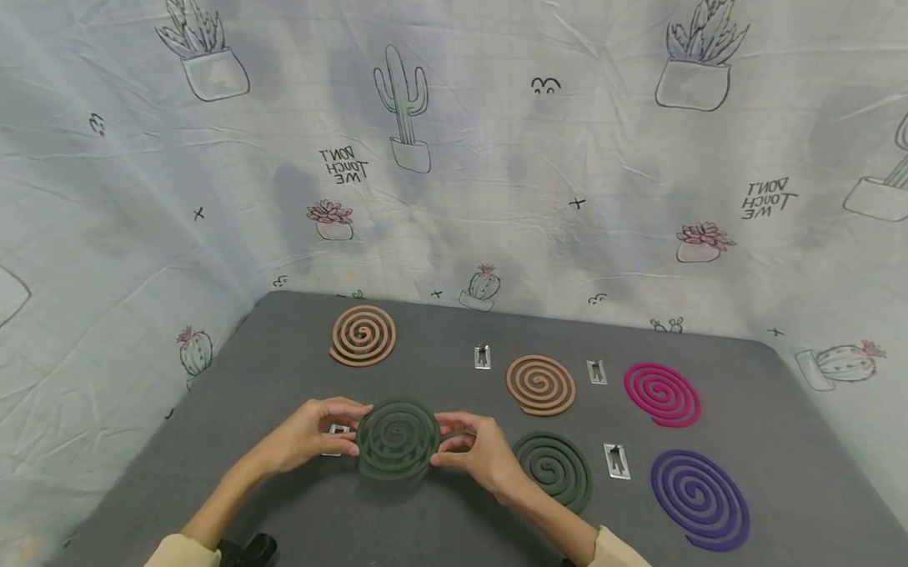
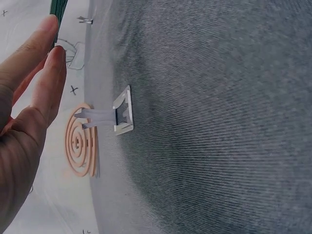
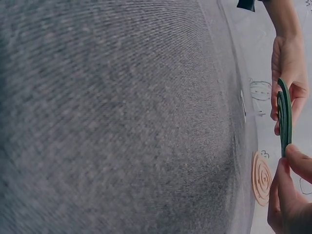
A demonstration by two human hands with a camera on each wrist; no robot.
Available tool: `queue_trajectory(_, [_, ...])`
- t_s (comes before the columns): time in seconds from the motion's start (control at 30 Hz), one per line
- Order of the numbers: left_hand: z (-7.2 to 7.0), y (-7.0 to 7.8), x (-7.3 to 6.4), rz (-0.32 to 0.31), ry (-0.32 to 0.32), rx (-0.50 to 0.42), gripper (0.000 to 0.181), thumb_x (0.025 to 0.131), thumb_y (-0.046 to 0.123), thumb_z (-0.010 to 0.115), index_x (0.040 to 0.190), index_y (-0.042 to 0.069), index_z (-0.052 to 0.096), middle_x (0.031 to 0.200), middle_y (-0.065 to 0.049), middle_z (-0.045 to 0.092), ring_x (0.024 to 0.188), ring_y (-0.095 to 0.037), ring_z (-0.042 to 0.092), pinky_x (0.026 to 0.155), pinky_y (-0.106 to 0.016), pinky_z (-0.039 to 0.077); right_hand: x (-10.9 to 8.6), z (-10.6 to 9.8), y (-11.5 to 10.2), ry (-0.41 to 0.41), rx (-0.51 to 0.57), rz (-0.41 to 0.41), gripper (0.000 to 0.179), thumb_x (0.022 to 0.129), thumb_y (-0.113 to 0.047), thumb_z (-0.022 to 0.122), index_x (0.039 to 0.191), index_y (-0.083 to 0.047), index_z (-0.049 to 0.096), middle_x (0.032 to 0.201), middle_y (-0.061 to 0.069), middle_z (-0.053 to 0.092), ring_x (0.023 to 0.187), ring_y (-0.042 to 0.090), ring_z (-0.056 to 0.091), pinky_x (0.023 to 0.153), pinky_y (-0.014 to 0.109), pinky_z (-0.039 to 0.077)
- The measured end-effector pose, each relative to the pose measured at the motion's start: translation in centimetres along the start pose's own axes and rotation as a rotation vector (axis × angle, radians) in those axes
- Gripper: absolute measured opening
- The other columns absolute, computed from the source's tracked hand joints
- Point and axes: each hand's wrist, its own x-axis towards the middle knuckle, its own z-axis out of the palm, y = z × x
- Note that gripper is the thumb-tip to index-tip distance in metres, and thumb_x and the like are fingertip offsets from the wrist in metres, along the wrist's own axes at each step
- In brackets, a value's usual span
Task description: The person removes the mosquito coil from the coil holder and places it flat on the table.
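Observation:
A dark green mosquito coil [image 1: 398, 440], its turns tightly packed, is held up over the grey table. My left hand [image 1: 305, 437] pinches its left edge between thumb and fingers, and my right hand [image 1: 481, 451] pinches the right edge. Seen nearly edge-on in the right wrist view, the green coil [image 3: 285, 117] looks thin, with both hands on it. Only a sliver of it shows in the left wrist view, at the fingertips [image 2: 48, 23]. A metal coil stand [image 2: 124, 111] with raised prongs lies on the table below my left hand, partly hidden by it in the head view.
Another green coil [image 1: 554, 472] lies partly under my right forearm. Two tan coils [image 1: 362, 335], a pink coil [image 1: 662, 393] and a purple coil [image 1: 699, 498] lie around the table. Further metal stands [image 1: 616, 461] sit among them. A patterned cloth [image 1: 488, 190] hangs behind.

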Motion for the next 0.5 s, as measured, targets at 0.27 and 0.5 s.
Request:
queue_trajectory(0.27, [-0.01,-0.13,-0.28,-0.042,-0.021,-0.001,0.056,0.082,0.015,0.073,0.128,-0.010,0.053,0.128,-0.030,0.051,0.102,-0.002,0.058,0.091,-0.032,0.054,0.03,0.29,0.14,-0.030,-0.051,0.014,0.055,0.074,0.001,0.078,0.125,0.003,0.058,0.102,0.014,0.060,0.082,0.017,0.066,0.065,0.017,0.053])
queue_trajectory(0.5, [0.07,-0.13,-0.28,-0.060,-0.050,0.043,0.057,0.081,0.015,0.073,0.129,-0.009,0.053,0.129,-0.029,0.051,0.104,-0.018,0.061,0.087,-0.025,0.055,0.26,0.32,0.29,-0.071,-0.112,0.007,0.059,0.073,0.002,0.077,0.127,0.006,0.056,0.104,0.016,0.060,0.082,0.021,0.066,0.065,0.018,0.054])
